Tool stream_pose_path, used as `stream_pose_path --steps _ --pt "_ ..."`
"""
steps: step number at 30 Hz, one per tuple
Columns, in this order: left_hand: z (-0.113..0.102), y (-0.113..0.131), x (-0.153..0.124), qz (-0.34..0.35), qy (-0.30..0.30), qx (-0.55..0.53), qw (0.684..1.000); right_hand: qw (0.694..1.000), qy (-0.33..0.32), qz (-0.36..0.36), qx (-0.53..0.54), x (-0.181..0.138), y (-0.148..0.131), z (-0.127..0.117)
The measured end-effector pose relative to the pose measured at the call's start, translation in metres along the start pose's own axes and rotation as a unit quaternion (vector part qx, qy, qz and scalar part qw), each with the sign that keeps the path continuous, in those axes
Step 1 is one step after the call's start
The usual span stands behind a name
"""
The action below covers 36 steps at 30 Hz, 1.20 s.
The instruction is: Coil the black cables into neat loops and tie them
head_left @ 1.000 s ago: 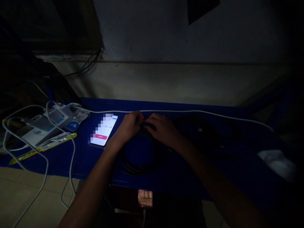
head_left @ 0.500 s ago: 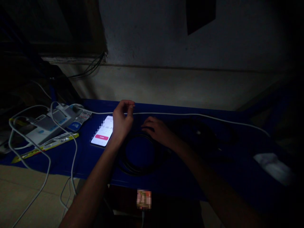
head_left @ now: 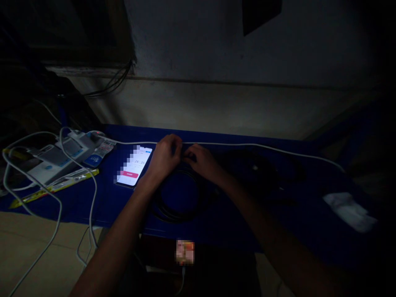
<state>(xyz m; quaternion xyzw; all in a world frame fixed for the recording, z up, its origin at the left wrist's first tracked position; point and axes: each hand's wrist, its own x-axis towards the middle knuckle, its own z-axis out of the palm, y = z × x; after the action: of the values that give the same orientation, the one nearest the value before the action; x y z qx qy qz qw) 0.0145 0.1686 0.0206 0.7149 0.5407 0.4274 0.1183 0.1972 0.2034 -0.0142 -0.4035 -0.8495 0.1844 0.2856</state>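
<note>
A coil of black cable lies on the blue table surface. At its far side my left hand is closed, thumb and fingers pressed together. Close beside it, my right hand is curled with its fingertips pinched, almost meeting the left fingers. Whatever the two hands pinch is too dark to make out. Just left of my left wrist rests a lit phone showing a running timer.
On the left are a white power strip with tangled white cables, a small packet and a yellow wrapper. A white cable runs along the back. Dark items and a crumpled white cloth or tissue lie right.
My left hand has moved right and slightly down, and my right hand a little up, so the fingertips are now close together. The camera view has shifted slightly.
</note>
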Motion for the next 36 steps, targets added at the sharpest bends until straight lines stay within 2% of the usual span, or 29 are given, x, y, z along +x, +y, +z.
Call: stream_pose_path --steps 6,18,22,25,30,33,36 --pt "0.002 0.0 -0.002 -0.004 -0.039 0.016 0.999 0.999 -0.013 0.026 0.016 -0.003 0.002 0.001" --pt "0.002 0.004 -0.004 -0.012 -0.079 0.036 0.996 0.998 -0.018 0.013 0.052 -0.006 0.004 -0.001" --pt "0.002 0.004 -0.005 -0.004 -0.089 0.05 0.995 1.0 -0.023 -0.002 0.013 -0.01 0.003 -0.005" --pt "0.002 0.004 -0.005 -0.006 -0.09 0.053 0.995 0.998 -0.017 -0.018 -0.055 -0.013 0.001 -0.008" --pt "0.004 0.003 -0.006 0.005 -0.091 0.062 0.994 0.989 -0.04 -0.027 -0.137 -0.015 -0.004 -0.011" --pt "0.004 0.002 -0.006 0.005 -0.096 0.058 0.994 0.992 -0.038 -0.029 -0.116 -0.016 -0.005 -0.01" --pt "0.001 0.006 -0.006 -0.003 -0.102 0.034 0.994 1.0 0.005 0.003 -0.03 -0.014 -0.005 -0.011"
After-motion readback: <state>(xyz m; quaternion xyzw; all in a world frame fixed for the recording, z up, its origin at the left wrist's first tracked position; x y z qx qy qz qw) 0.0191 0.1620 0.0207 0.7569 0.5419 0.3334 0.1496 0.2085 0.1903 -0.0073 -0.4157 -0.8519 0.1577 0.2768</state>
